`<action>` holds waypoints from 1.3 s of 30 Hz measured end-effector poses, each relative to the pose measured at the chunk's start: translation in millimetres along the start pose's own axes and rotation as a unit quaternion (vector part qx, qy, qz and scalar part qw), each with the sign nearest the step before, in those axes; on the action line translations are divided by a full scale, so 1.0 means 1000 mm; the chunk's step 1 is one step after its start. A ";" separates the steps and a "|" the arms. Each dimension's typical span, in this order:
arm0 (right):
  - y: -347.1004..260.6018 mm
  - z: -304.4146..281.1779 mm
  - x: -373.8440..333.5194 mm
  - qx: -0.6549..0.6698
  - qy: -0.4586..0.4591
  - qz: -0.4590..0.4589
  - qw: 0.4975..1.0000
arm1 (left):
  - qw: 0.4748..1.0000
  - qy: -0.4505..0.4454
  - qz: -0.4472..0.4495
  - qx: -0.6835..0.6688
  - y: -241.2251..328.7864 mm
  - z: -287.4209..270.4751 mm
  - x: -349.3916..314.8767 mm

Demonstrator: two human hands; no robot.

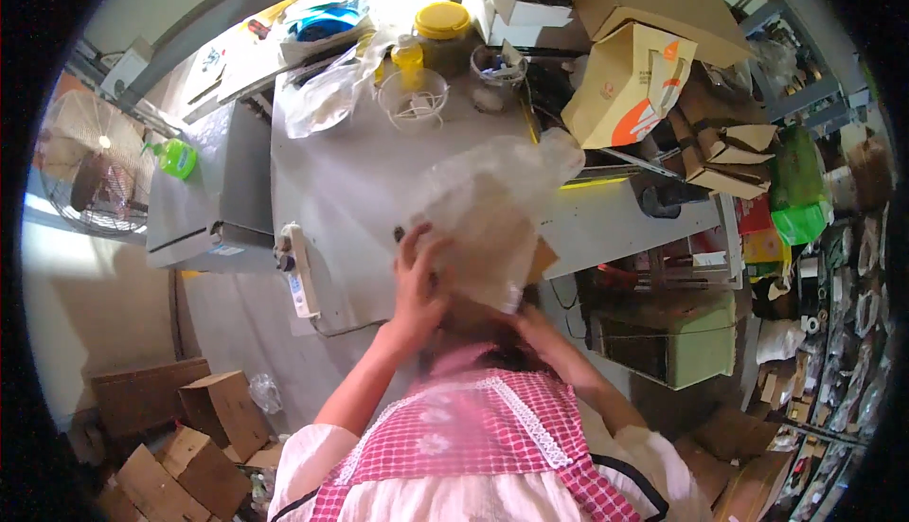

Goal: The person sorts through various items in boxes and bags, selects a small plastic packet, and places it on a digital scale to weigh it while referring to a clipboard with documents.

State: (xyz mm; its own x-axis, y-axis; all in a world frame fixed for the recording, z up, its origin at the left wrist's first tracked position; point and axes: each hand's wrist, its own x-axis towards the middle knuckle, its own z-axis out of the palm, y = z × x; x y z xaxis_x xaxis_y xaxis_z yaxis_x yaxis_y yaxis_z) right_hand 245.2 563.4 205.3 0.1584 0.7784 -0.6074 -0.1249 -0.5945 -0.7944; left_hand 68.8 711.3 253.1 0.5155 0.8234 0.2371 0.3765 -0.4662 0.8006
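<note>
A translucent plastic bag (pixel 488 210) spreads over the near middle of the grey table, partly blurred. At its left side is my left hand (pixel 418 276), fingers apart and slightly curled, touching or close to the bag. A small dark round spot (pixel 399 233) shows by its fingertips; I cannot make out what it is. My right hand (pixel 524 318) is at the bag's near right edge, closed on it, with most of its fingers hidden. Beside the bag, a brown cardboard corner (pixel 543 259) sticks out on the right.
On the grey table (pixel 327 200) stand a clear tub (pixel 414 101), a yellow-lidded jar (pixel 442 25) and a bin (pixel 497 72). An open carton (pixel 630 87) is at the right. A power strip (pixel 300 271) lies along the left edge. Cardboard boxes (pixel 227 408) cover the floor lower left.
</note>
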 end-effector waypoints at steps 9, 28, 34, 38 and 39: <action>-0.082 -0.092 0.057 -0.152 -0.035 -0.248 0.956 | 0.962 0.132 -0.132 0.200 -0.035 0.007 0.004; -0.226 -0.156 0.129 -0.065 0.054 -0.444 0.892 | 0.957 0.232 -0.147 0.097 0.038 0.058 0.042; -0.283 -0.131 0.120 0.347 -0.100 -0.125 0.924 | 0.871 0.202 -0.284 -0.345 0.044 0.034 0.064; -0.287 -0.124 0.129 0.328 -0.226 -0.140 0.907 | 0.888 0.023 -0.230 -0.397 0.065 0.024 0.097; -0.284 -0.123 0.133 0.300 -0.213 -0.162 0.916 | 0.859 -0.008 -0.235 -0.455 0.073 0.021 0.106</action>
State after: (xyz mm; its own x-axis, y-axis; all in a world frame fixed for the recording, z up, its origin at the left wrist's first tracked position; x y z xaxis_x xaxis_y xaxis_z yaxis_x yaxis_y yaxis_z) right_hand 422.7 811.4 349.6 -0.0992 0.9782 -0.1824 -0.6746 -0.2009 -0.7103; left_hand 167.5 757.7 325.2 0.4835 0.8440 -0.2321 -0.2082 0.3685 0.9060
